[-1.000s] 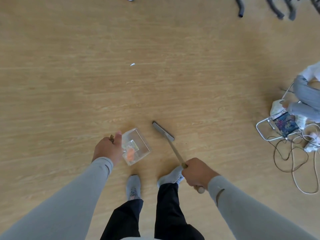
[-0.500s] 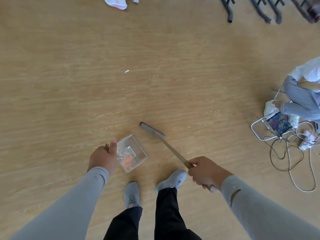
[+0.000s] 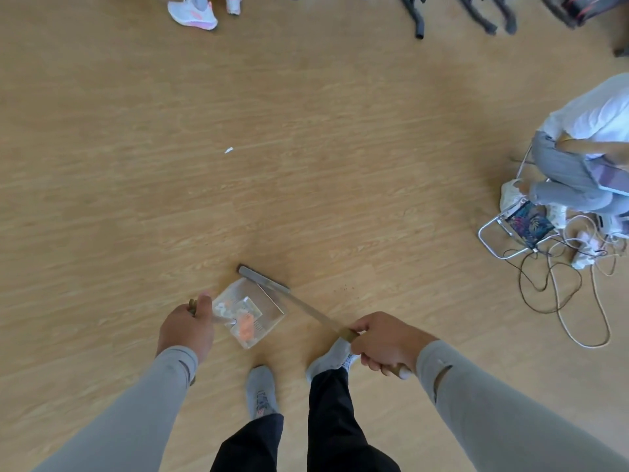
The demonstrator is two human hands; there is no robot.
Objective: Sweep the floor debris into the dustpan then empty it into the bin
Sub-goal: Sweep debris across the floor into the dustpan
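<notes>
Sweeping with the broom head right at the dustpan's lip

Standing on a wood-look floor (image 3: 102,199), the person has the left hand (image 3: 185,330) curled round the dustpan handle, thumb up top. The clear dustpan (image 3: 252,315) sits low by the left foot and already has orange and white scraps (image 3: 243,325) in it. The right hand (image 3: 383,342) is wrapped round the broom (image 3: 306,308) stick, and the dark broom head (image 3: 262,279) lies along the pan's far edge, touching it as far as I can tell. One small white scrap (image 3: 228,150) lies well away up the floor. Off to the right, another person (image 3: 585,158) sits next to tangled cables (image 3: 561,284). White sneakers (image 3: 192,13) at the top edge.
</notes>
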